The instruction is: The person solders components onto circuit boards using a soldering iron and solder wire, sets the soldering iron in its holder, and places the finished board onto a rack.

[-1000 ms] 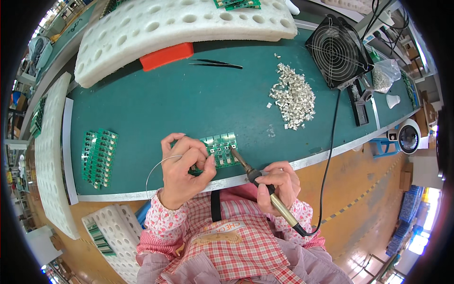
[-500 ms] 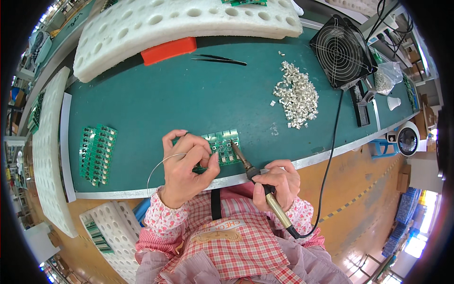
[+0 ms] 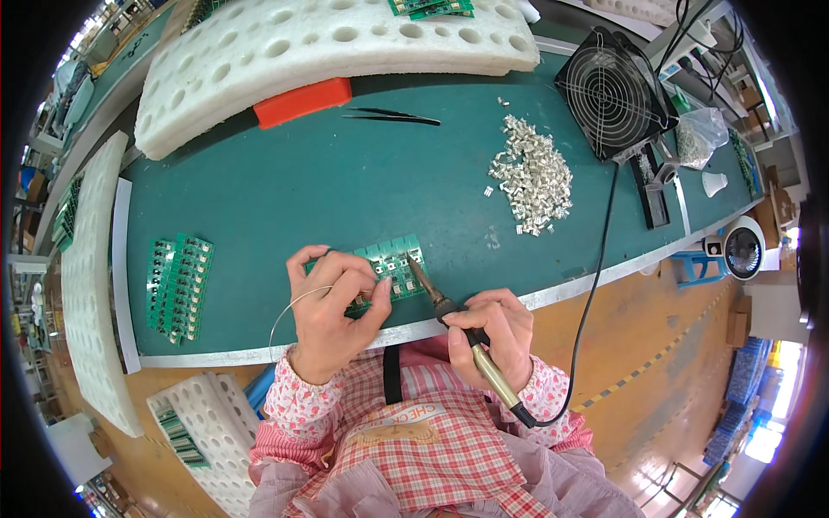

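A green circuit board panel (image 3: 399, 269) lies near the front edge of the green bench mat. My right hand (image 3: 492, 332) grips a soldering iron (image 3: 494, 377), its tip touching or just above the panel's upper right part. My left hand (image 3: 335, 306) is closed at the panel's left side, pinching a thin solder wire (image 3: 281, 315) that loops out behind the wrist. The wire's working end is hidden by the fingers. To the left lie overlapping circuit board panels (image 3: 178, 289). A pile of small silvery metal parts (image 3: 533, 177) is spread on the mat to the right.
Black tweezers (image 3: 393, 116) and a red block (image 3: 302, 102) lie by a long white foam tray (image 3: 337, 39) at the back. A black fan (image 3: 613, 95) stands at the back right, near a soldering iron holder (image 3: 658, 186). The iron's cord (image 3: 596, 293) trails over the bench edge.
The panel and both hands appear slightly further left in the picture, as does most of the bench, so the view has shifted. The iron stays at the panel's upper right.
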Motion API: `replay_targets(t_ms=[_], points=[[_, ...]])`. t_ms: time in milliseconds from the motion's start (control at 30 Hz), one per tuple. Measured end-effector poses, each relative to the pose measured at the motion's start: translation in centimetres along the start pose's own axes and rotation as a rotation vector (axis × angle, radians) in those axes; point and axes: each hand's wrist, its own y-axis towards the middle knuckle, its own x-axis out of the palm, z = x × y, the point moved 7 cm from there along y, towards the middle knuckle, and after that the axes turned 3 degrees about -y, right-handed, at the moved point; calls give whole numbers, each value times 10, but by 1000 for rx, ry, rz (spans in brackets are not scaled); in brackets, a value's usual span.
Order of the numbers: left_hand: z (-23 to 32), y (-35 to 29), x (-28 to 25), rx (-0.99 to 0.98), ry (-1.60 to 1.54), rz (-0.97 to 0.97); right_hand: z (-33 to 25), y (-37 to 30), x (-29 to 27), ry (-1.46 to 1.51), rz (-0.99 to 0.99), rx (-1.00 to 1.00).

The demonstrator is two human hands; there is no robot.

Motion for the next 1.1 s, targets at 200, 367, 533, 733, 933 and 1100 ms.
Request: replay_targets(t_ms=[200, 367, 533, 733, 933, 1100], points=[[2, -5, -8, -20, 34, 67, 2, -2, -1, 6, 27, 1], [1, -8, -9, -22, 18, 53, 3, -7, -8, -9, 67, -15], [1, -7, -7, -9, 6, 28, 5, -17, -21, 65, 173, -19], [-1, -8, -2, -12, 6, -13, 7, -15, -12, 94, 167, 1], [-1, -8, -3, -11, 34, 9, 5, -7, -2, 90, 122, 10], [-2, -8, -1, 1, 35, -2, 4, -3, 2, 74, 91, 18]])
